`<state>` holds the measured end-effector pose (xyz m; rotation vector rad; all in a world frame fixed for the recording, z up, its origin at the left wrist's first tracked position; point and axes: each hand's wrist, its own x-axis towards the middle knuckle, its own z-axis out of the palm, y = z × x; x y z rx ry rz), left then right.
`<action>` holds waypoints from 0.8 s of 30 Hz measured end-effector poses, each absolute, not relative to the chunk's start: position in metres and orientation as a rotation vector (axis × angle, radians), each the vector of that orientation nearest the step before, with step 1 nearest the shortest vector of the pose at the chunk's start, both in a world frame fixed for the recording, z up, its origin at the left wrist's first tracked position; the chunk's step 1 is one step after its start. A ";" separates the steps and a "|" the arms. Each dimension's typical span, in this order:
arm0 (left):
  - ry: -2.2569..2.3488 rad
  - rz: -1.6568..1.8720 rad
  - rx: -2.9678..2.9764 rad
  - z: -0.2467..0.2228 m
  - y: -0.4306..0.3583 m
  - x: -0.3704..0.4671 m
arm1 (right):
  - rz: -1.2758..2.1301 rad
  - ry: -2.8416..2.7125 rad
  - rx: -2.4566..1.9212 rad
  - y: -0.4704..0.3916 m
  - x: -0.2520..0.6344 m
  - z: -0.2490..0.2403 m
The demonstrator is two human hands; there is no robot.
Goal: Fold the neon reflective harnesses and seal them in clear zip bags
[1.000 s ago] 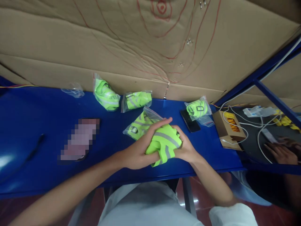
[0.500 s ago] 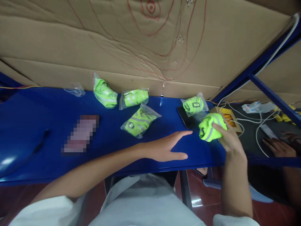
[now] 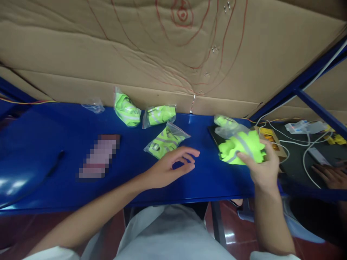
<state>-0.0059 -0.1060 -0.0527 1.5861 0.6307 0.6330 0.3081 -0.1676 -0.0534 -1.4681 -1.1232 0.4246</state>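
Observation:
My right hand (image 3: 264,166) grips a bundled neon-yellow reflective vest (image 3: 241,148) with grey bands, thumb across its front, above the right part of the blue table (image 3: 200,180). My left hand (image 3: 176,164) holds nothing; its fingers are curved and apart. Just behind it lies a clear zip bag with a folded reflective vest (image 3: 165,141), partly covered by the fingers. Two more bagged vests, one upright-leaning (image 3: 127,110) and one lying flat (image 3: 159,115), rest near the cardboard wall. Behind the held vest sits another bagged vest (image 3: 225,121), partly hidden, beside a dark phone (image 3: 213,136).
A pixelated flat item (image 3: 99,157) and a black cable (image 3: 55,162) lie on the left. A crumpled clear bag (image 3: 93,105) is near the wall (image 3: 81,57). To the right stand a small carton (image 3: 280,144), white cables and another person's hand (image 3: 329,175).
My left hand has drawn back to the left and its fingers have curled. The vest in my right hand has moved slightly left and loosened, spreading wider.

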 end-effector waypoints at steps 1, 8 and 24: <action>0.632 0.689 1.544 -0.050 -0.105 -0.007 | 0.325 -1.248 -1.470 -0.172 0.289 -0.051; 0.709 0.842 1.256 -0.054 -0.088 -0.023 | 0.839 -1.908 -1.068 -0.141 0.198 -0.061; 0.834 1.292 1.153 -0.090 -0.060 -0.044 | 1.435 -1.334 -1.314 -0.090 0.212 -0.075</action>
